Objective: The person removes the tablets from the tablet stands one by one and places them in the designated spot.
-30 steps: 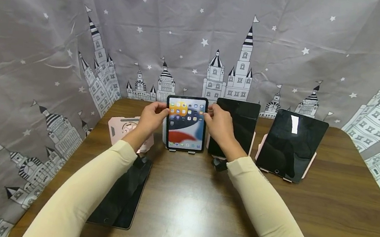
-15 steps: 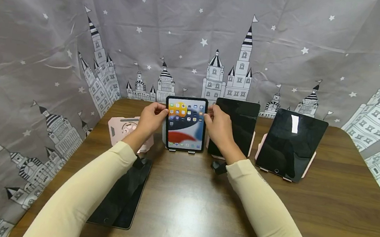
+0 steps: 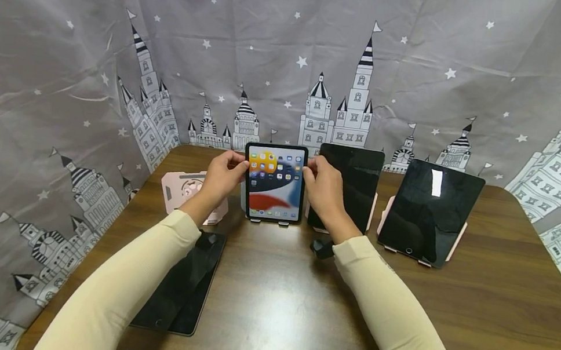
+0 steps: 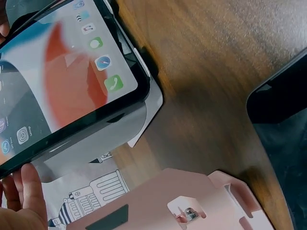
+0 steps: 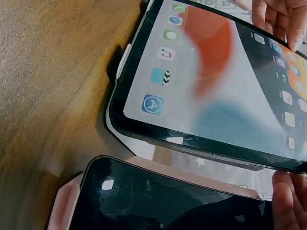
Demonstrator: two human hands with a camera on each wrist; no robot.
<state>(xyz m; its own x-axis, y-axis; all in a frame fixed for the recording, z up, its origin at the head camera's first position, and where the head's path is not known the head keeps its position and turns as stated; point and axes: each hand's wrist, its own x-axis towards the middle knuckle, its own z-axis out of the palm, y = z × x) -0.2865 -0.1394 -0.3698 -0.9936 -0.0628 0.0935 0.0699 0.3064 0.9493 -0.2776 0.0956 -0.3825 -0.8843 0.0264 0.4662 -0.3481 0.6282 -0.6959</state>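
Tablet with lit screen is borne, propped up, by a white stand; its side edges are pinched by the left hand and right hand, each grip closed to the tablet's edge. Rightward, a black tablet and a home-button tablet are held in pink stands. At left, a pink plate-like stand is seen; nearer, a flat dark tablet is laid on the counter.
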